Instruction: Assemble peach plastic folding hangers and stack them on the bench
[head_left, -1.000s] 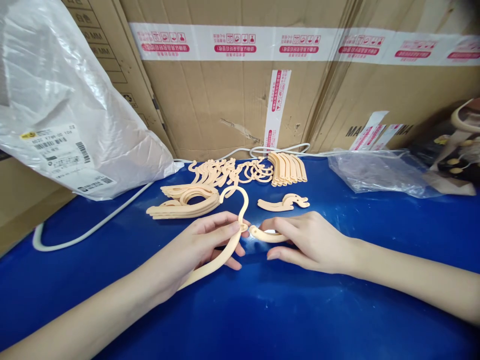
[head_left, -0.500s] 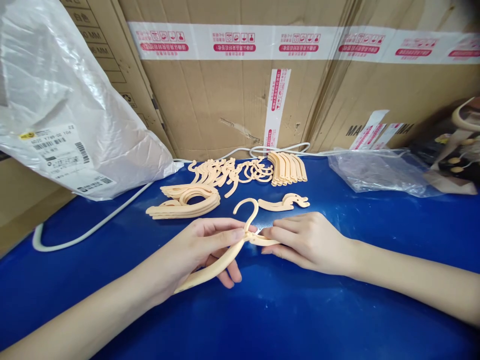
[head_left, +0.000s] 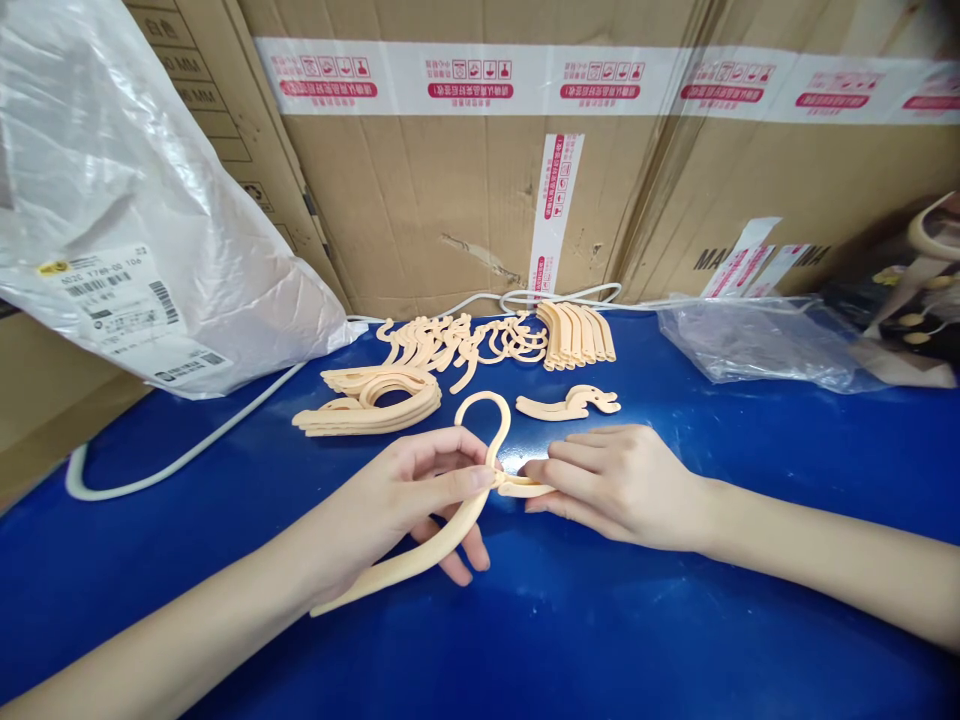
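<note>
Left hand [head_left: 390, 505] pinches the light, stiff hanger [head_left: 450, 510] at its neck mid-desk [head_left: 675, 620], right hand [head_left: 622, 485] nips the arm piece [head_left: 525, 488] at three o'clock, best held near that joint.

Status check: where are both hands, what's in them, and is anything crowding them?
Left hand pinching hooked hanger piece. Right hand gripping short arm piece, ends meeting. Loose piece just beyond, clear of hands.
</note>
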